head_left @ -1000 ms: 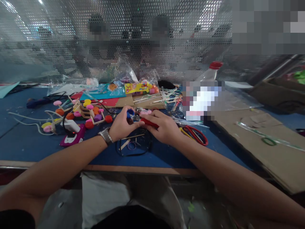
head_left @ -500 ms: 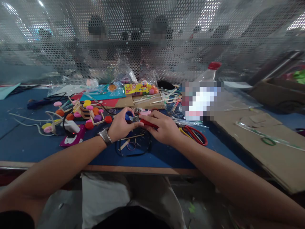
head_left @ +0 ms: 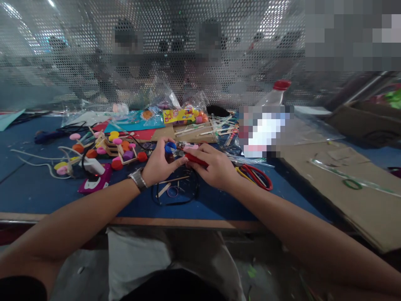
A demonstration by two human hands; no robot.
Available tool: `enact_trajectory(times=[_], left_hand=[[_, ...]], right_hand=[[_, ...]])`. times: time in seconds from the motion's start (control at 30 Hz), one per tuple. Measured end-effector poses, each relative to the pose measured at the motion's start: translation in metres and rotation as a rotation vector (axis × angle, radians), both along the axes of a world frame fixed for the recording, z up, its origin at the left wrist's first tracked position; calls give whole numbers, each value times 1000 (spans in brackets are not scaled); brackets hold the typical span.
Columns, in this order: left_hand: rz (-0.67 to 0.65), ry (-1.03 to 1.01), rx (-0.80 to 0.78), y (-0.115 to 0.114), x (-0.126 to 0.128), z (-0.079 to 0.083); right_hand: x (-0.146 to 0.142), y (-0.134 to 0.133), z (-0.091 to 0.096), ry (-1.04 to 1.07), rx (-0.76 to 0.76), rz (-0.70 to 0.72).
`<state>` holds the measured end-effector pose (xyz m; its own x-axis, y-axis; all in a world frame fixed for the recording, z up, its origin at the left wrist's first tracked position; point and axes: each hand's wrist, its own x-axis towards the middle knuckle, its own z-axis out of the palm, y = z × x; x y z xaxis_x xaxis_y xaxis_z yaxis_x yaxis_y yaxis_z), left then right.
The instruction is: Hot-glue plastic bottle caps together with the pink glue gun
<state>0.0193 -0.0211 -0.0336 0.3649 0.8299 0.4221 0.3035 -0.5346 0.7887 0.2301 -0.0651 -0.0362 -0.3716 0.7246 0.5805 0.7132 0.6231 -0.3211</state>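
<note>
Over the middle of the blue table, my left hand (head_left: 158, 164) has its fingers curled around a small round blue piece (head_left: 170, 147) that looks like a bottle cap. Its thumb reaches across to the end of a red-handled tool (head_left: 196, 159). My right hand (head_left: 217, 167) is closed on that red handle; the tool's working end is hard to make out. Below the hands lie a loop of black cord (head_left: 175, 204), wooden sticks (head_left: 163, 190) and a small purple ring (head_left: 172, 191).
Left stand stick-built models with coloured discs (head_left: 114, 146) and a purple device (head_left: 97, 179) with a white plug. Red- and yellow-handled scissors (head_left: 258, 177) lie right of my hand. Cardboard (head_left: 341, 188) covers the right side. A red-capped bottle (head_left: 275, 94) stands behind, before a perforated metal screen (head_left: 175, 37).
The blue piece has turned slightly and shows more of its lighter inner side. A shiny bit between the hands is less visible now. Both hands stay in nearly the same place.
</note>
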Motion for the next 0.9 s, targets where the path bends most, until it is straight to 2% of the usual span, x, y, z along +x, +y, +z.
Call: enact_trajectory(times=[0.33, 0.73, 0.9], left_hand=[[35, 80, 122, 2, -2, 5], [51, 103, 72, 0, -1, 10], [52, 102, 76, 3, -1, 7]], right_hand=[[-1, -1, -4, -50, 24, 47], [-1, -1, -3, -45, 10, 31], [0, 0, -4, -44, 8, 12]])
